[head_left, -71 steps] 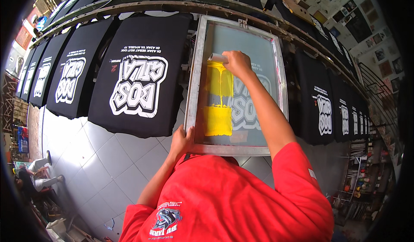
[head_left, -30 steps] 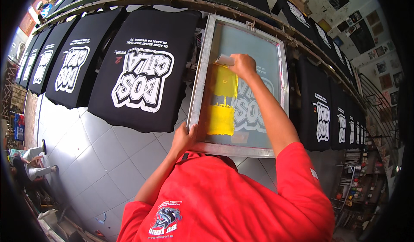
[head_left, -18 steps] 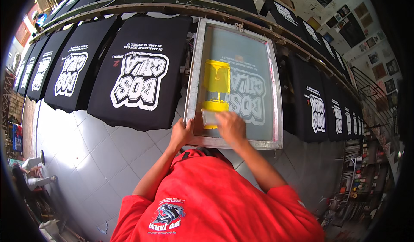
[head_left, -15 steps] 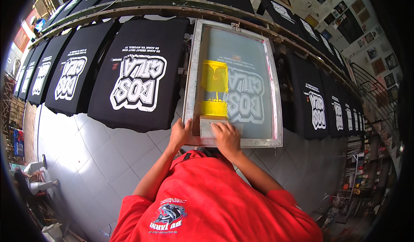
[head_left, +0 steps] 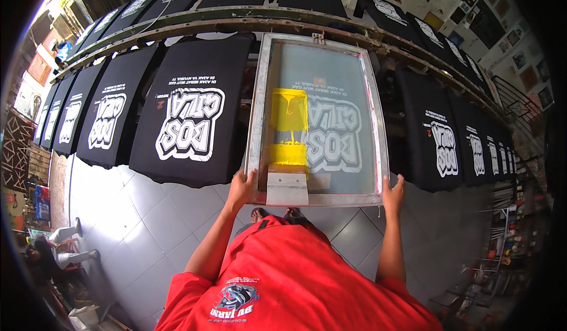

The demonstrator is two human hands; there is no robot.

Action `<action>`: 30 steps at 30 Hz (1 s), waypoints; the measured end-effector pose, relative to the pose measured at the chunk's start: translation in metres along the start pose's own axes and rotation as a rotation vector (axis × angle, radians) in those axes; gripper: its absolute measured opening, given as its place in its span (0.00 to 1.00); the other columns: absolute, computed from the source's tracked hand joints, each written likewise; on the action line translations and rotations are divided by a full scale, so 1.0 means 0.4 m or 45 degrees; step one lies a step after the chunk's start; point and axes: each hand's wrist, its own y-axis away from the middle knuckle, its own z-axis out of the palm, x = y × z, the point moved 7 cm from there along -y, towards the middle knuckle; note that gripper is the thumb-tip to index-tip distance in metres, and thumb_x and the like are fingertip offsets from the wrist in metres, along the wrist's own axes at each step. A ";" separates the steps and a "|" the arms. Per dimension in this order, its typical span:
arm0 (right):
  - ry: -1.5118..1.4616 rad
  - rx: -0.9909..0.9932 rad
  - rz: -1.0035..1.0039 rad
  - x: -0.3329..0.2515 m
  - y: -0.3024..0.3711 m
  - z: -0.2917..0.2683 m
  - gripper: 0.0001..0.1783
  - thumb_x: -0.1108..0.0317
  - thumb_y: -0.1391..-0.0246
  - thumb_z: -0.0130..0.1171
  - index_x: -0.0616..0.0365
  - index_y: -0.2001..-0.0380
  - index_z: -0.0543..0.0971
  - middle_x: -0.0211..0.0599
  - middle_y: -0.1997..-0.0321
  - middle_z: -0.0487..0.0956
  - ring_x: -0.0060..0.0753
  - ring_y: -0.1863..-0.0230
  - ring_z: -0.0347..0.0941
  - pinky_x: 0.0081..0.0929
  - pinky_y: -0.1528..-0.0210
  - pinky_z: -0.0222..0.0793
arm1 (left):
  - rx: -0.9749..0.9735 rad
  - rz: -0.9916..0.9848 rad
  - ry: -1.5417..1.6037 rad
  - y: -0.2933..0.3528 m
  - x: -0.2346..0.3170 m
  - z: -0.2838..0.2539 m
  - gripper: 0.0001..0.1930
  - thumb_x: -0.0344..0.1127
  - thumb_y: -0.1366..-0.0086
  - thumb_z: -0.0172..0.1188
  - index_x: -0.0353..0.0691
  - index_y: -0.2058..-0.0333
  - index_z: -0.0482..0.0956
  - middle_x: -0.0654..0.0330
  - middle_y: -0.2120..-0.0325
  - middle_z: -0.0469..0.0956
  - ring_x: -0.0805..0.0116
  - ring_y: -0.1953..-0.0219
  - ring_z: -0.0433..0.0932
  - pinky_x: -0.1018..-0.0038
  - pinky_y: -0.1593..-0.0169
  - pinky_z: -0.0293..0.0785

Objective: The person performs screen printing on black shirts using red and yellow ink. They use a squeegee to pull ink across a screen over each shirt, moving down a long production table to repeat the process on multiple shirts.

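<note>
A silk-screen printing frame (head_left: 383, 154) with pale metal edges lies in front of me over a black shirt with white lettering. Yellow ink (head_left: 289, 154) spreads in a block on the left part of its mesh (head_left: 319, 65). The pale, flat squeegee (head_left: 287, 189) leans at the near left corner, untouched by either hand, its edge by the ink. My left hand (head_left: 241, 189) grips the frame's left side near that corner. At the near right corner my right hand (head_left: 394, 194) holds the other side, its fingers partly hidden by the edge.
Black shirts with white prints lie in a row to the left (head_left: 190, 118) and right (head_left: 440, 136), with another row beyond a long rail (head_left: 195, 24). Grey tiles (head_left: 159, 219) cover the floor. Cluttered shelves (head_left: 502, 236) stand at right; a seated person (head_left: 62, 251) is at far left.
My right hand has let go of the squeegee and moved right to the frame's right side. The squeegee now rests at the near edge. My left hand stays on the left side.
</note>
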 end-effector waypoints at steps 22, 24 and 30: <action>-0.419 -0.153 0.249 -0.300 0.303 0.123 0.35 0.43 0.35 0.39 0.70 0.54 0.76 0.59 0.54 0.78 0.58 0.50 0.74 0.41 0.51 0.68 | -0.057 -0.068 0.173 -0.055 -0.083 -0.573 0.19 0.42 0.32 0.52 0.29 0.57 0.77 0.58 0.70 0.80 0.74 0.68 0.75 0.73 0.63 0.72; -0.509 -0.186 0.222 -0.455 0.399 0.182 0.31 0.46 0.35 0.41 0.68 0.54 0.77 0.58 0.57 0.79 0.58 0.54 0.76 0.43 0.53 0.69 | 0.079 -0.007 0.078 -0.096 -0.161 -0.730 0.17 0.42 0.33 0.53 0.30 0.59 0.78 0.55 0.71 0.81 0.72 0.69 0.75 0.72 0.65 0.72; -0.451 -0.238 0.241 -0.814 0.606 0.307 0.34 0.46 0.38 0.44 0.74 0.56 0.76 0.67 0.57 0.77 0.61 0.52 0.74 0.43 0.50 0.69 | 0.051 -0.042 0.085 -0.190 -0.310 -1.091 0.19 0.44 0.30 0.50 0.31 0.64 0.76 0.65 0.77 0.73 0.79 0.74 0.66 0.78 0.71 0.64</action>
